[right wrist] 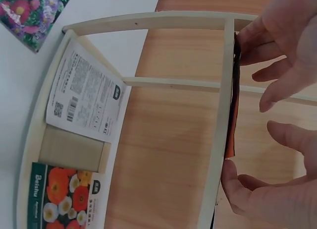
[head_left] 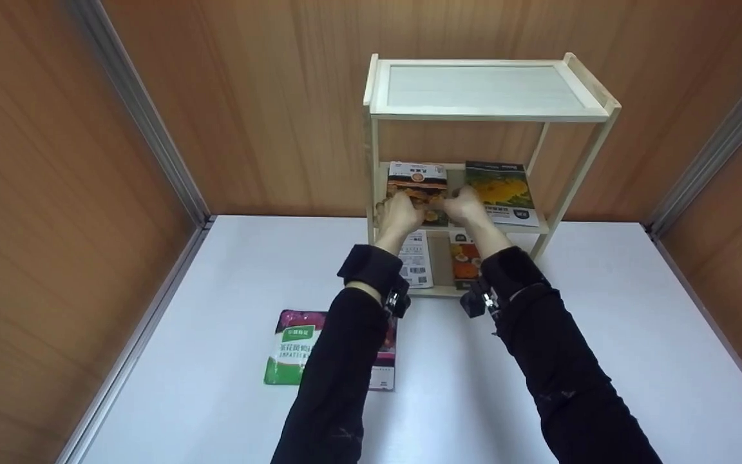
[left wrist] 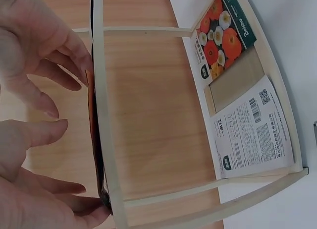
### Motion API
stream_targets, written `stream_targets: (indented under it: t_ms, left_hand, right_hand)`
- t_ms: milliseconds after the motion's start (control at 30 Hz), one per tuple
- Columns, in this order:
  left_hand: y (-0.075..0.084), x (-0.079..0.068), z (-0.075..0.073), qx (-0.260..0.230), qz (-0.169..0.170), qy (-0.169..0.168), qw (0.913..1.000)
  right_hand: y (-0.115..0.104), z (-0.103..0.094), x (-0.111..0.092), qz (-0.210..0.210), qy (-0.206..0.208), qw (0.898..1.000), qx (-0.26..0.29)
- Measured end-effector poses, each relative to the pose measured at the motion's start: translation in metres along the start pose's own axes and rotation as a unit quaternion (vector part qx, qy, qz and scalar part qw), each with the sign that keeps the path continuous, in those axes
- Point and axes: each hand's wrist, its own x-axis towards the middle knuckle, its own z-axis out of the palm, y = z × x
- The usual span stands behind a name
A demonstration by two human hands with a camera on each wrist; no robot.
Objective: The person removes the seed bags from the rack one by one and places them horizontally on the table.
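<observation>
On the middle board of a small pale wooden rack (head_left: 490, 117) lies a flower seed packet (head_left: 417, 177) with an orange and dark picture. My left hand (head_left: 400, 216) touches it at the left end of its front edge. At its other side my right hand (head_left: 464, 206) has its fingertips by the edge. In both wrist views the packet is seen edge-on, lying on the board. The fingers are loosely extended, thumbs held apart from the packet. A yellow-flower packet (head_left: 500, 191) lies to the right on the same board.
The rack's lower board carries a white printed packet (head_left: 415, 261) and a packet with orange and white flowers (left wrist: 223, 40). On the white table, a green and white packet (head_left: 292, 351) and another packet (head_left: 382, 374) lie partly behind my left sleeve. Wooden panels (head_left: 268, 96) surround the table.
</observation>
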Motion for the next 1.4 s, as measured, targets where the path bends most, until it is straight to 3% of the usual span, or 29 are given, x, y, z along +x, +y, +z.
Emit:
stream_targets:
  t_ms: [167, 267, 400, 567, 667, 800, 1033, 1133, 1267, 1400]
  left_hand:
    - [0.004, -0.002, -0.005, -0.025, -0.046, -0.006, 0.9986]
    - [0.007, -0.004, -0.010, -0.023, -0.056, 0.003, 0.9982]
    - [0.007, -0.006, -0.017, -0.027, -0.051, 0.037, 0.9977]
    - [-0.001, -0.005, -0.024, -0.068, -0.049, 0.078, 0.9934]
    - [-0.007, -0.004, -0.026, -0.106, -0.057, 0.072, 0.9901]
    - [-0.014, -0.005, -0.028, -0.176, -0.077, 0.031, 0.9809]
    - [-0.027, -0.017, -0.028, -0.339, -0.068, -0.036, 0.9376]
    - [-0.030, -0.025, -0.027, -0.383, -0.059, -0.044, 0.9208]
    - [-0.032, -0.037, -0.023, -0.460, -0.058, -0.051, 0.8844]
    - [-0.034, -0.050, -0.017, -0.500, -0.050, -0.055, 0.8630]
  right_hand:
    - [-0.002, 0.000, -0.001, 0.021, -0.010, 0.999, 0.024]
    - [-0.004, -0.004, -0.002, 0.033, -0.008, 0.998, 0.050]
    - [-0.008, -0.012, -0.005, 0.038, -0.004, 0.996, 0.083]
    - [-0.006, -0.024, -0.005, 0.025, 0.002, 0.998, 0.049]
    - [-0.001, -0.031, -0.004, 0.027, 0.003, 0.998, 0.048]
    - [0.008, -0.038, -0.005, 0.032, 0.000, 0.994, 0.109]
    - [0.024, -0.042, -0.018, -0.020, -0.034, 0.978, 0.203]
    - [0.030, -0.041, -0.028, -0.042, -0.040, 0.976, 0.210]
    - [0.037, -0.038, -0.043, -0.081, -0.023, 0.976, 0.201]
    - [0.045, -0.037, -0.059, -0.117, 0.007, 0.975, 0.190]
